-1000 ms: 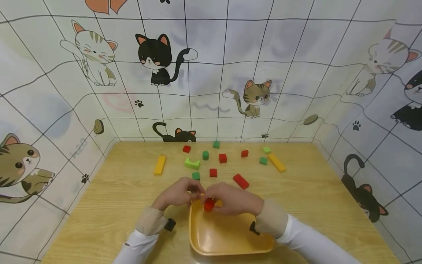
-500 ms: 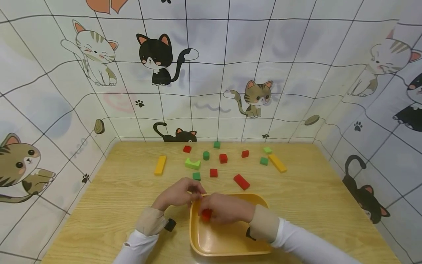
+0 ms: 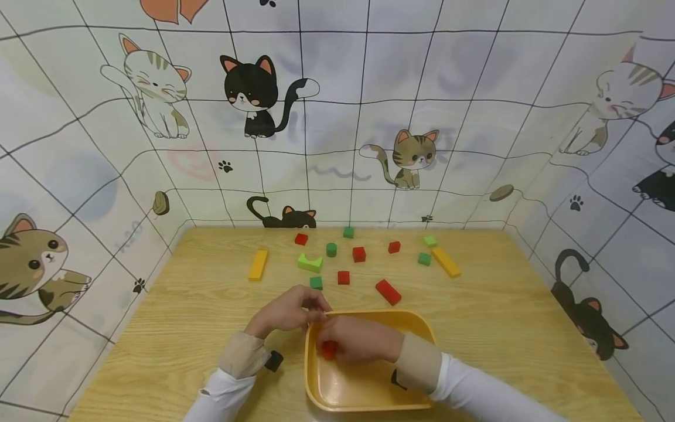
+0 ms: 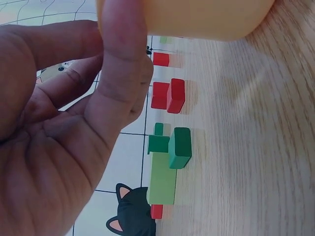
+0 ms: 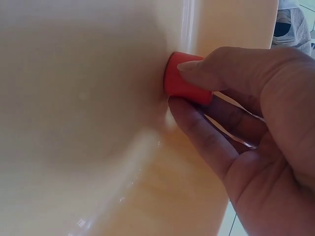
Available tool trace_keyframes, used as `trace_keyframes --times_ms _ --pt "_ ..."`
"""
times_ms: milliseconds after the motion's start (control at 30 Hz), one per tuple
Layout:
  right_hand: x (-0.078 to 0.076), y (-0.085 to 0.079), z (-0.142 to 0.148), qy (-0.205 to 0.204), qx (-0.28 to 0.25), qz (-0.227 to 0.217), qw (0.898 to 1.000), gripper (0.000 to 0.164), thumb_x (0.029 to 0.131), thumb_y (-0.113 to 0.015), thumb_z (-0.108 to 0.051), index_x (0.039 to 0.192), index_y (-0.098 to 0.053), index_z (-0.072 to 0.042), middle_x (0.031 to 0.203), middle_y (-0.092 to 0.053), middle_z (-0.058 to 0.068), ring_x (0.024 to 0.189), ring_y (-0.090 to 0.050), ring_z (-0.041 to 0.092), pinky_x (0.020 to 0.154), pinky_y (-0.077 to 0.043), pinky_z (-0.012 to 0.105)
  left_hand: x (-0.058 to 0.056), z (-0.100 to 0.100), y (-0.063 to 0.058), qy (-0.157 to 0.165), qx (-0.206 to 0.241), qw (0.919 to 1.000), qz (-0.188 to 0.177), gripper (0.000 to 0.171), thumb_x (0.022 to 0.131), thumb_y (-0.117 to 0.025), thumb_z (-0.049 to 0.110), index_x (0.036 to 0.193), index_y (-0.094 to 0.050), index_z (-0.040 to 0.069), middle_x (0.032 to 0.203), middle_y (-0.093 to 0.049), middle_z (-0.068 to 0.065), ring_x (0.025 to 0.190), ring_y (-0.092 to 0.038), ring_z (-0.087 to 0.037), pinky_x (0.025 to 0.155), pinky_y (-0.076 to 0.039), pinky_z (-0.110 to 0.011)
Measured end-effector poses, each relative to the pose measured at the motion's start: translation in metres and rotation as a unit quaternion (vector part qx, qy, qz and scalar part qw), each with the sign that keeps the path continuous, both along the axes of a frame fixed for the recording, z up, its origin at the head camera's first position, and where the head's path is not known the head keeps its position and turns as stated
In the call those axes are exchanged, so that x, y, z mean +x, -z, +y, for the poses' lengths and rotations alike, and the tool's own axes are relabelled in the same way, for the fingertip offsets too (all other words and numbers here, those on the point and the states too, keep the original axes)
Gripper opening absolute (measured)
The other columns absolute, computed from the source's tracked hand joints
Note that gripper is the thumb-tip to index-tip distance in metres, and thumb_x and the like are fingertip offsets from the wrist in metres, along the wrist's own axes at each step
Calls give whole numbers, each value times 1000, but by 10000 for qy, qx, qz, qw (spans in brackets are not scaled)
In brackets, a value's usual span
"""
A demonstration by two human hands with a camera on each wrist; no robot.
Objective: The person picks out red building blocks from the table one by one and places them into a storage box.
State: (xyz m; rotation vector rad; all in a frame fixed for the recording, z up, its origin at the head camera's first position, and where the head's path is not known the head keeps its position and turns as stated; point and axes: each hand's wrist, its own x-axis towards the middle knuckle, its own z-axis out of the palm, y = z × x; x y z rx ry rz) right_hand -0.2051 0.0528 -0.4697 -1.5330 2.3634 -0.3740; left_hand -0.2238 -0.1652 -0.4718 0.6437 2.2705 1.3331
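Observation:
A yellow-orange plastic tray (image 3: 350, 391) with rounded corners stands on the table in front of the person. The left hand (image 3: 287, 308) pinches its rim at the far left corner; in the left wrist view, the fingers (image 4: 123, 59) lie against the tray wall (image 4: 206, 17). Inside the tray, the right hand (image 3: 364, 340) holds a red cylinder block (image 3: 329, 350) between thumb and fingers. In the right wrist view this red cylinder (image 5: 186, 81) has its flat end at the tray's floor, close to the side wall.
Beyond the tray lie several blocks: a red bar (image 3: 388, 292), red cubes (image 3: 359, 254), green pieces (image 3: 316, 283), a light green arch (image 3: 310, 263) and two yellow bars (image 3: 258, 265) (image 3: 446, 262). A cat-print cloth wall (image 3: 337, 146) encloses the table (image 3: 184, 328).
The right hand has moved from over the tray's far rim down into the tray, carrying the red cylinder block. The left hand stays at the corner.

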Motion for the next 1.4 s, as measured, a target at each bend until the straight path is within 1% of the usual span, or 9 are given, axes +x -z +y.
trace_keyframes --times_ms 200,300,433,533,800,1000,1133,1300,1400 --pt "0 2 2 -69 -71 18 9999 24 92 -78 -4 111 -75 -18 99 -68 -10 92 -55 2 90 -48 11 -1 0 1 8 -64 10000 -13 16 99 -65 -1 108 -76 6 99 -72 -6 77 -63 -16 65 -64 -47" --pt "1 2 5 -61 -33 -99 9999 30 90 -79 -7 117 -74 -19 104 -68 -10 95 -55 3 92 -49 13 -1 0 2 24 -77 10000 -32 16 99 -65 -1 108 -76 6 99 -72 -6 78 -63 -16 65 -63 -45" --pt "4 -1 9 19 127 -378 9992 42 88 -81 -13 127 -70 -22 120 -68 -10 107 -57 4 102 -52 21 -1 -1 3 33 -74 10000 -36 16 99 -64 -2 108 -75 6 97 -72 -6 79 -63 -16 64 -63 -42" --pt "7 -4 13 30 220 -476 9986 50 87 -84 -19 133 -68 -24 133 -65 -10 117 -57 4 108 -52 26 -1 -1 3 49 -69 10000 -32 17 99 -63 -3 108 -75 6 96 -72 -6 81 -63 -16 65 -63 -44" --pt "11 -10 25 -73 296 -502 9983 70 88 -87 -36 151 -57 -30 159 -52 -5 144 -51 13 121 -46 35 0 -1 3 69 -42 10000 -33 16 99 -64 -3 108 -75 5 96 -73 -6 80 -64 -16 64 -63 -46" --pt "13 -19 35 -197 141 -462 9986 81 86 -89 -42 156 -52 -28 163 -48 -3 150 -47 17 123 -44 38 -1 0 3 71 -15 10000 -33 11 100 -67 0 107 -75 4 96 -72 -5 75 -62 -16 64 -63 -51" --pt "15 -31 43 -98 123 -617 9980 83 84 -89 -46 156 -52 -28 164 -48 -5 150 -46 17 124 -44 39 -1 1 2 91 8 9999 -45 11 101 -66 1 107 -75 4 97 -71 -6 74 -62 -16 64 -63 -56" --pt "17 -44 56 47 -31 -705 9975 88 81 -90 -54 157 -50 -33 165 -46 -6 149 -47 19 120 -46 40 -2 1 3 114 4 9999 -39 10 101 -67 2 107 -75 5 98 -72 -6 74 -62 -15 64 -63 -56" --pt "16 -50 63 238 -96 -805 9964 94 80 -89 -58 160 -45 -38 168 -42 -5 151 -44 24 120 -47 47 -3 0 4 110 -11 9999 -49 10 101 -68 1 107 -75 6 97 -71 -6 74 -62 -15 64 -63 -56"
